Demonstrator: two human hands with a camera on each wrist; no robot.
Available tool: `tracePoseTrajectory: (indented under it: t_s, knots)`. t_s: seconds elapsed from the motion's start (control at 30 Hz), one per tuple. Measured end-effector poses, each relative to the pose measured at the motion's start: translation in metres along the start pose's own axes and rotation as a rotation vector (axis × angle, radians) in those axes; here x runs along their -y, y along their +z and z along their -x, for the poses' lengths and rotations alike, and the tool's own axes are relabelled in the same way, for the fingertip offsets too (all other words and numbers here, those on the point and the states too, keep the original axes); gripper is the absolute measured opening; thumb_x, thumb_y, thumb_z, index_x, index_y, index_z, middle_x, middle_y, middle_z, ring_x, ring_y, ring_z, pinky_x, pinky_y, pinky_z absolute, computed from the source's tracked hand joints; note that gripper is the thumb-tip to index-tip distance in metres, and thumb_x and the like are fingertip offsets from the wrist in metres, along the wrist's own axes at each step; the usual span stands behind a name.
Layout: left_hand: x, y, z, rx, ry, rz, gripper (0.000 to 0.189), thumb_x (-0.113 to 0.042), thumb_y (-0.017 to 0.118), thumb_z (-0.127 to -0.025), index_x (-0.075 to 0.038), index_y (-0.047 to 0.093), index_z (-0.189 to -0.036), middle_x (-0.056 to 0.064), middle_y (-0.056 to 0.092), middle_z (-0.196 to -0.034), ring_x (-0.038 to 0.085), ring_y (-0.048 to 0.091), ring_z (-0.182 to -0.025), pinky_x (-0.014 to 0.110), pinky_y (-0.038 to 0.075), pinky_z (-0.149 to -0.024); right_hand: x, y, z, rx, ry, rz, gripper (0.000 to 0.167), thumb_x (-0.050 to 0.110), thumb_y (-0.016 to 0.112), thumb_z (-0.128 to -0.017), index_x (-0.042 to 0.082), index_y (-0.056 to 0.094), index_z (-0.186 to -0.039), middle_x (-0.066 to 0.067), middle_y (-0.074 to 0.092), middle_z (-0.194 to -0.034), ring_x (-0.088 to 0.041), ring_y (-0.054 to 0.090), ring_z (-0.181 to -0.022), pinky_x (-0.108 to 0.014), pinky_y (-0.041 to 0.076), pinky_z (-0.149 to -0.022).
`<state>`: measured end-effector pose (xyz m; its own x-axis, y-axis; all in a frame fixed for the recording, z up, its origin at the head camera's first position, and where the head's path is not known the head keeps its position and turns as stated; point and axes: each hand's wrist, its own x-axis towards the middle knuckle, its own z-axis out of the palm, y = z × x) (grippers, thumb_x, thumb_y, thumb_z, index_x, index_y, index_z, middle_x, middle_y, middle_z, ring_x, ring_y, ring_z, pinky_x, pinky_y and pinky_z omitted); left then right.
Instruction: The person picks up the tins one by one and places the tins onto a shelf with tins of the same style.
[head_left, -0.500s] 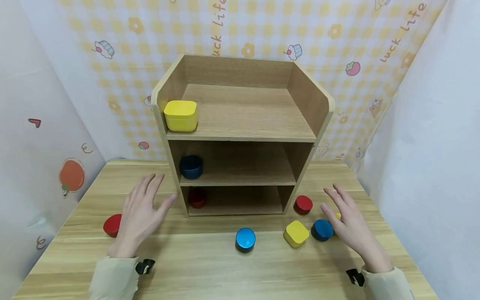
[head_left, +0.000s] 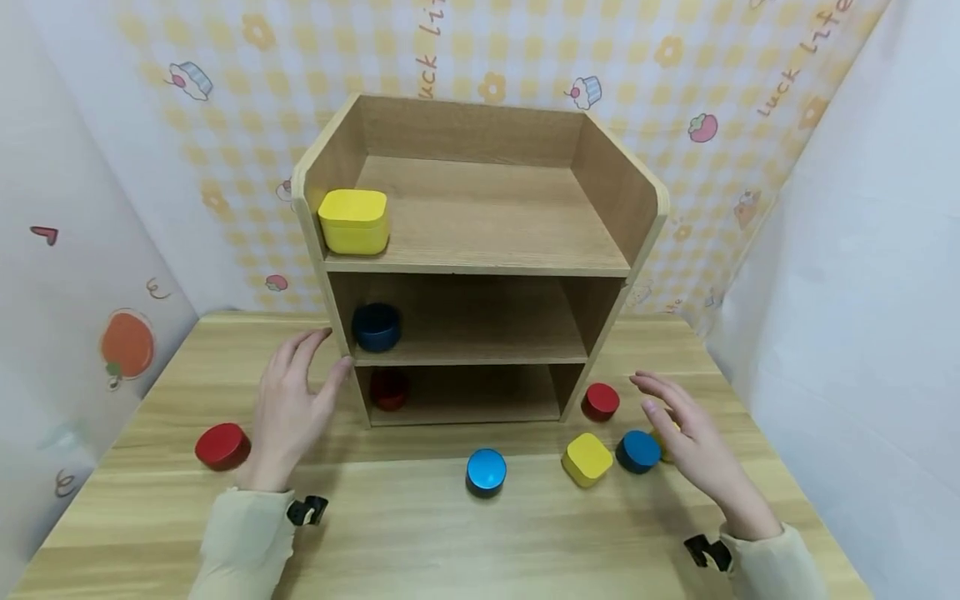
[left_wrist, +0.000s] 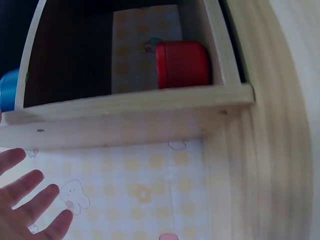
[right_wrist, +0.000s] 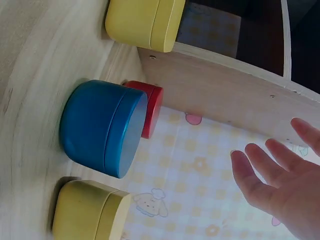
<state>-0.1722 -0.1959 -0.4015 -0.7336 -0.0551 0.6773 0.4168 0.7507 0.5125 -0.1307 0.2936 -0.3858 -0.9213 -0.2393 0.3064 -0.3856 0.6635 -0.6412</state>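
Wooden shelf (head_left: 480, 212) holds three tins (head_left: 354, 223); left fingers (head_left: 304, 352) and right fingers (head_left: 666, 388) spread, empty.

table (head_left: 525, 550): light wood-grain top, streaked in differing tones. back cloth (head_left: 450, 50): yellow and white check, standing behind the table; prints include flowers (head_left: 492, 87), cupcakes (head_left: 587, 92), pink fruit (head_left: 702, 127) and slanted lettering (head_left: 777, 92), "luck life". left cloth (head_left: 45, 333): white; prints include a small heart (head_left: 48, 235), orange fruit (head_left: 127, 343) and curls (head_left: 157, 289). right cloth (head_left: 840, 250): white, upright beside the table.
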Motion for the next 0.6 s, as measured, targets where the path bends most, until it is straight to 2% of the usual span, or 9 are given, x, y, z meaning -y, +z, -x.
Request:
tracePoseTrajectory:
  t_s: [0.1, 0.17, 0.23, 0.33, 0.43, 0.6]
  knots:
    - [-0.004, 0.005, -0.005, -0.05, -0.013, 0.056, 0.045, -0.023, 0.071, -0.09, -0.002, 0.059, -0.128, 0.019, 0.056, -0.126, 0.039, 0.052, -0.116, 0.055, 0.04, -0.092, 0.0, 0.0, 0.001, 0.017, -0.001, 0.012, 0.036, 0.015, 0.048, -0.104, 0.012, 0.051, -0.14, -0.006, 0.048, -0.143, -0.025, 0.047, -0.126, -0.038, 0.045, -0.096]
    - [-0.006, 0.007, -0.007, -0.077, -0.025, 0.104, 0.041, -0.019, 0.071, -0.09, 0.001, 0.06, -0.124, 0.02, 0.056, -0.122, 0.036, 0.053, -0.113, 0.049, 0.042, -0.089, 0.002, 0.004, 0.001, 0.039, 0.01, -0.021, 0.035, 0.016, 0.048, -0.104, 0.009, 0.051, -0.139, -0.006, 0.051, -0.14, -0.022, 0.049, -0.123, -0.024, 0.044, -0.093]
    - [-0.008, 0.009, -0.01, -0.098, -0.039, 0.167, 0.037, -0.014, 0.071, -0.09, 0.003, 0.06, -0.12, 0.02, 0.058, -0.118, 0.033, 0.054, -0.109, 0.041, 0.042, -0.084, 0.002, 0.009, 0.002, 0.061, 0.031, -0.084, 0.036, 0.017, 0.049, -0.104, 0.006, 0.051, -0.138, -0.009, 0.053, -0.138, -0.02, 0.051, -0.121, -0.017, 0.042, -0.092]
    - [-0.011, 0.012, -0.013, -0.125, -0.068, 0.261, 0.032, -0.008, 0.071, -0.089, 0.005, 0.06, -0.116, 0.019, 0.058, -0.11, 0.029, 0.053, -0.104, 0.031, 0.041, -0.078, 0.002, 0.017, 0.003, 0.092, 0.071, -0.186, 0.036, 0.019, 0.05, -0.104, 0.004, 0.051, -0.137, -0.012, 0.053, -0.136, -0.015, 0.054, -0.118, -0.017, 0.043, -0.092]
    - [-0.016, 0.015, -0.016, -0.149, -0.107, 0.335, 0.029, -0.005, 0.071, -0.088, 0.005, 0.061, -0.113, 0.015, 0.057, -0.103, 0.026, 0.052, -0.099, 0.03, 0.042, -0.076, 0.001, 0.026, 0.005, 0.1, 0.078, -0.241, 0.035, 0.019, 0.052, -0.103, 0.004, 0.052, -0.135, -0.013, 0.054, -0.134, -0.014, 0.055, -0.116, -0.021, 0.046, -0.091]
    - [-0.032, 0.014, -0.02, -0.195, -0.168, 0.439, 0.027, 0.0, 0.07, -0.087, 0.008, 0.059, -0.11, 0.008, 0.055, -0.1, 0.018, 0.051, -0.094, 0.031, 0.043, -0.074, -0.002, 0.038, 0.008, 0.098, 0.07, -0.208, 0.035, 0.017, 0.057, -0.1, 0.007, 0.055, -0.133, -0.006, 0.057, -0.13, -0.022, 0.055, -0.116, -0.026, 0.049, -0.088]
